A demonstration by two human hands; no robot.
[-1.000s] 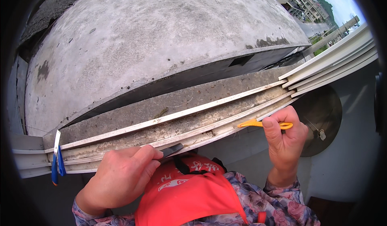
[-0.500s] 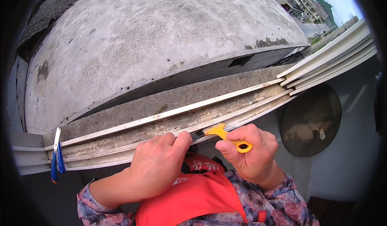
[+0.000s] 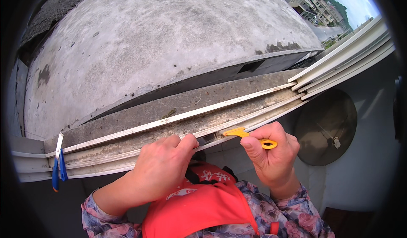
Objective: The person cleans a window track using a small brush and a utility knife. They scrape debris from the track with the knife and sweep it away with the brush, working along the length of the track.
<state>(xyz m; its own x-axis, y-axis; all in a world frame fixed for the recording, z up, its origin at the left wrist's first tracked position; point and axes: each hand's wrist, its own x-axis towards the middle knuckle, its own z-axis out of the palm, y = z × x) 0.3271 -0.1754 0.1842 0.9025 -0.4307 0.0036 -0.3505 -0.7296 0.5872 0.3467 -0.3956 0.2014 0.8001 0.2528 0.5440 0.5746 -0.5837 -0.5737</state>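
My right hand (image 3: 275, 157) is closed around a small yellow brush (image 3: 237, 132) with a ring-shaped handle end. Its head rests at the white window track (image 3: 169, 121), on the rail nearest me. Left of it, my left hand (image 3: 163, 159) is closed in a fist over the same rail. A dark flat-tipped tool (image 3: 203, 141) sticks out past its fingers, its other end hidden in the palm. Dirt lines the track's groove. Blue-handled scissors (image 3: 59, 166) stand at the track's left end, blades up, partly opened.
Outside the window spreads a grey concrete roof (image 3: 178, 34), with a rough concrete ledge (image 3: 229, 89) before it. White window panels (image 3: 347, 60) stand at the right. A dark round object (image 3: 324, 132) sits below them. My red apron (image 3: 199, 208) is close under the hands.
My right hand has slid the brush a little to the right along the rail and turned it so its bristles are less visible. My left hand has hardly moved.
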